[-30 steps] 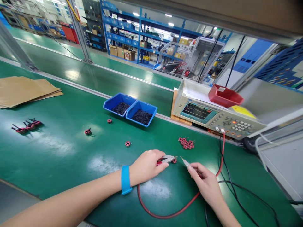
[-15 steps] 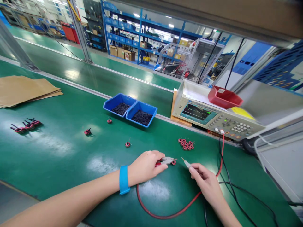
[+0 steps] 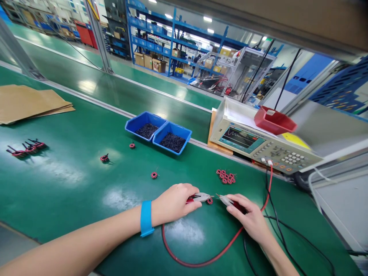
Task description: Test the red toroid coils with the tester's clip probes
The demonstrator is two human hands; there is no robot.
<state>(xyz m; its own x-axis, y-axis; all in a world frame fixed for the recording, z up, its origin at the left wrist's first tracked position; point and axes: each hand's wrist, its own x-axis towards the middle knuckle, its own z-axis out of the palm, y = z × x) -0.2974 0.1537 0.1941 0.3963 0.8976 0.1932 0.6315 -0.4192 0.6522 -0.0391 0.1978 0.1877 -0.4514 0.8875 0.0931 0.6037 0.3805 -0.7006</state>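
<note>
Holding a clip on either side of one small coil [image 3: 209, 201], the two hands work over the bench [image 3: 86, 195], on the near side of the tester [image 3: 278, 153]. The left hand [image 3: 176, 205] has its grip closed round the handles of the left clip [image 3: 201, 197], whose nose points toward the tester's side and meets the coil. The right hand [image 3: 250, 218] has its grip closed round the right clip [image 3: 226, 200], a little nearer the tester, with its tip facing the other across a narrow gap. Whether either clip has bitten on a wire end is too small to tell.

The step seems to call for a steady left hand, so the coil stays put, and small moves from the right. I would take each thin lead by its bare end, let the metal tips stay apart from one another, and leave slack in the red cable [image 3: 198, 264] that curves round to the tester, since a tug could drag the coil.

The coil is a little ring, wound in red with dark gaps between the turns and a dark hole in the middle. It lies on the bench, nearer the person than the heap of similar coils [image 3: 226, 176] in front of the tester.
</note>
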